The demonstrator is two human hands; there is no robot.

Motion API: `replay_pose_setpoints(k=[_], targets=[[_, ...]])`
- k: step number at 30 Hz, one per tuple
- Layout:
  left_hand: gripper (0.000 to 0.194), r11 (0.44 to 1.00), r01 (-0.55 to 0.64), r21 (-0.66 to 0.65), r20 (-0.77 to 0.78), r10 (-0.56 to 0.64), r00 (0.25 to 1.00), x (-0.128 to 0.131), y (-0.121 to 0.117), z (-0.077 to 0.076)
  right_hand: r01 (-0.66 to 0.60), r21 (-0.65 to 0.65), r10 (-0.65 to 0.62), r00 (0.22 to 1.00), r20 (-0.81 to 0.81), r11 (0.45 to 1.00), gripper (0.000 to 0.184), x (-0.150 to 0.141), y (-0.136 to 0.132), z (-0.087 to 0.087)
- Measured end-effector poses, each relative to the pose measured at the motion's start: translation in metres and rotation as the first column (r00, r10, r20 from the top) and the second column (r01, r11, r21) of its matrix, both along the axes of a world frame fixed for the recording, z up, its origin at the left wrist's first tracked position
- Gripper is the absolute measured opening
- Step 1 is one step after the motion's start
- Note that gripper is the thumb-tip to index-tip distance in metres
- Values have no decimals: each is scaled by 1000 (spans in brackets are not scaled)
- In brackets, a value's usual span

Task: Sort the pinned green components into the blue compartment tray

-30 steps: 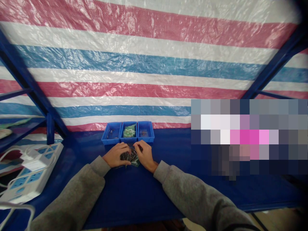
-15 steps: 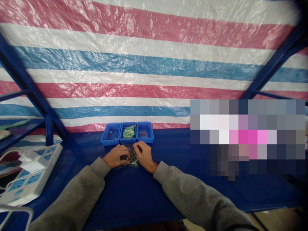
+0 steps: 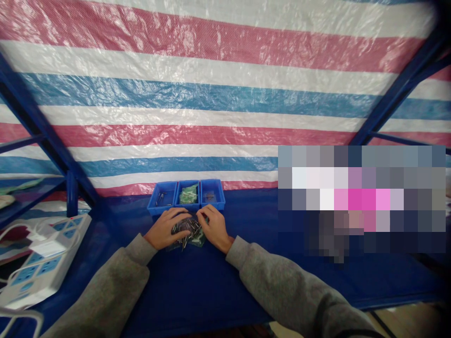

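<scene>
Steel pins (image 3: 185, 230) in a thin plastic bag (image 3: 198, 241), light and slippery, best pinched by its edge, lie beneath the cupped left hand (image 3: 164, 230) and right hand (image 3: 214, 229), grip unclear.

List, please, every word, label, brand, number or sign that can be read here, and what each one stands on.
No text can be read: any marks on the white power strip are too small to make out, and the blue plastic bins, the striped tarpaulin and the plastic bag of small metal parts show none that I can see.
</scene>
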State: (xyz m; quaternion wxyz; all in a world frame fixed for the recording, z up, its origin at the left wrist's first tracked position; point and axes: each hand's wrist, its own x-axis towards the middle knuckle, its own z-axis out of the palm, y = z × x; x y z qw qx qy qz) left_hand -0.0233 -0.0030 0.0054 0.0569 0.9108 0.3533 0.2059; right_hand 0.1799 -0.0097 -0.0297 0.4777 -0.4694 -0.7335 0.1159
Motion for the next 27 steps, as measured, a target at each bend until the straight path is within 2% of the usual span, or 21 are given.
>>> replay_pose_setpoints(k=[2,4,7,9,13,19,27], targets=[[68,999,-52,-15,-52,51,997,-11,-5,-4,-4,-6,5,988,155,1000,23,11,-5,2],[85,995,-91,-31,-116,87,989,-22,-10,-14,21,-38,-9,957,290,999,45,21,-11,-1],[95,992,-126,-30,-191,118,974,-31,-15,-32,-2,-87,42,889,456,996,84,29,-20,-12],[93,989,-148,-20,-231,140,963,-32,-16,-43,-22,-131,88,850,519,991,93,30,-23,-19],[81,990,-139,2,-247,135,959,-27,-13,-52,-49,-161,129,832,539,986,90,25,-23,-24],[75,996,-85,-12,-230,80,970,-21,-8,-48,-122,-158,188,832,522,980,79,18,-21,-23],[69,997,-75,-28,-229,66,971,-15,-2,-52,-131,-139,185,828,529,982,69,11,-16,-28]])
